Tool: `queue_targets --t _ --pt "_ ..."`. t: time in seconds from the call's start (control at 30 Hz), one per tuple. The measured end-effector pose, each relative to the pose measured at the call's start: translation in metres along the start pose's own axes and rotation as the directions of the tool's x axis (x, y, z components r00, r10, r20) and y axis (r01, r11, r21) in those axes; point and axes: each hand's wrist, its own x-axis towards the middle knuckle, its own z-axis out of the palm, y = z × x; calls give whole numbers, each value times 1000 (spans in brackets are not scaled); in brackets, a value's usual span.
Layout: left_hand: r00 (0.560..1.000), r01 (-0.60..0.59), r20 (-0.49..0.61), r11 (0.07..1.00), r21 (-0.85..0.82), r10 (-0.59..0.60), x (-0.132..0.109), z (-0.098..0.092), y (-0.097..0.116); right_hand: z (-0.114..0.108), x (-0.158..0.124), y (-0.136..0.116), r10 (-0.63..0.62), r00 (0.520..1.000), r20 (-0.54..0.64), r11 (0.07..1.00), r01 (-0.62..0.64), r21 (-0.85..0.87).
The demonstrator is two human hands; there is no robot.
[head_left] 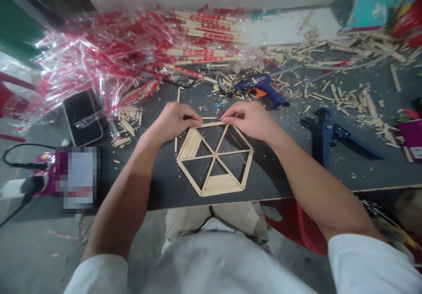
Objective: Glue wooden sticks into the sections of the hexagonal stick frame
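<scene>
A hexagonal wooden stick frame point(215, 154) with spokes meeting at its centre is in front of me at the table's near edge. Two of its wedges, the upper left and the bottom, are partly filled with rows of parallel sticks. My left hand point(176, 119) is closed in a pinch at the frame's far left corner. At the far right corner, my right hand point(248, 119) pinches the same far edge, its fingertips pointing inward. Just beyond that edge a short stick point(209, 118) shows between the hands; whether fingers touch it I cannot tell.
A blue glue gun point(262, 86) lies behind my right hand, and blue-handled cutters point(326, 133) lie to the right. Plastic-wrapped chopsticks point(211, 32) and wrappers point(108, 52) pile at the back. A phone point(82, 118) rests left; cut stick pieces point(346, 100) litter the table.
</scene>
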Motion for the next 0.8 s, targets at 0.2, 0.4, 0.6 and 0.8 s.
queue_targets --t 0.2,0.4,0.6,0.8 --pt "1000 -1 20 1000 28 1 0 -1 1 2 1 1 1 1000 -10 1000 -1 -19" --pt "1000 -6 17 998 63 5 1 1 3 3 2 0 13 1000 -16 999 -14 -29" --pt "1000 9 15 996 86 -10 1 1 5 4 2 1 26 999 -20 998 -27 -52" --pt "1000 9 4 991 134 -10 2 4 9 3 2 0 29 1000 -9 999 -29 -30"
